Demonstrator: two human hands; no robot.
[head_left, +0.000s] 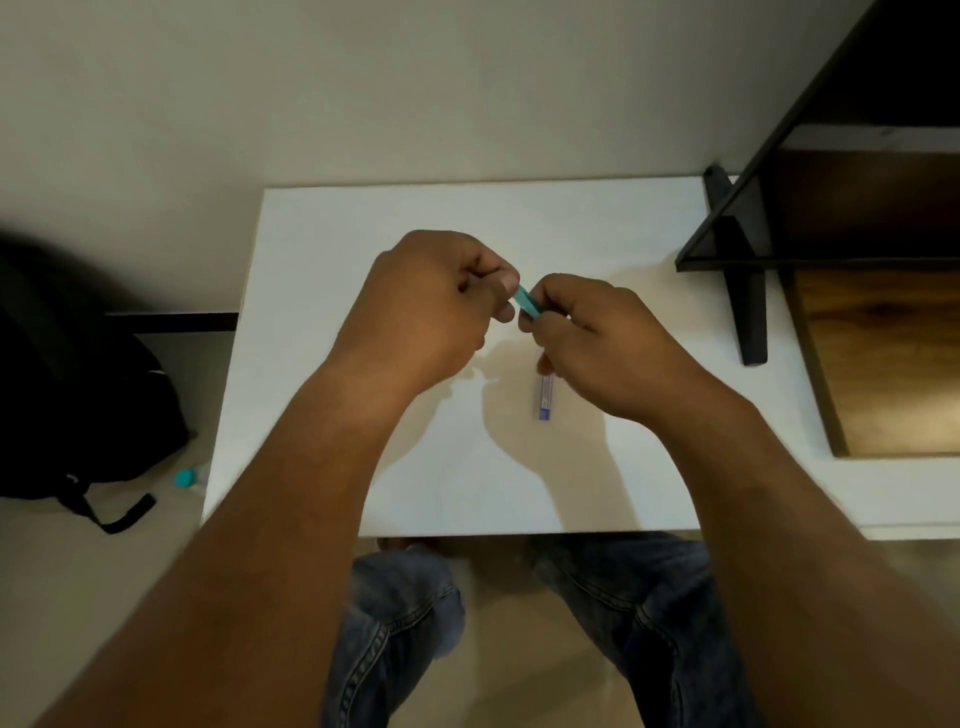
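Observation:
Above the middle of the white table (363, 249), both hands hold a small teal pen-like object (527, 301). My left hand (431, 306) pinches its upper left end with curled fingers. My right hand (608, 343) grips its lower right end, and most of the object is hidden inside the two hands. A small blue and clear tube-shaped case (544, 399) lies flat on the table just below my right hand, apart from it.
A black shelf frame with a wooden panel (831, 249) stands on the table's right side. A black backpack (78, 395) sits on the floor at left, with a teal-capped bottle (185, 477) beside it. My knees in jeans (405, 597) show below the table's near edge.

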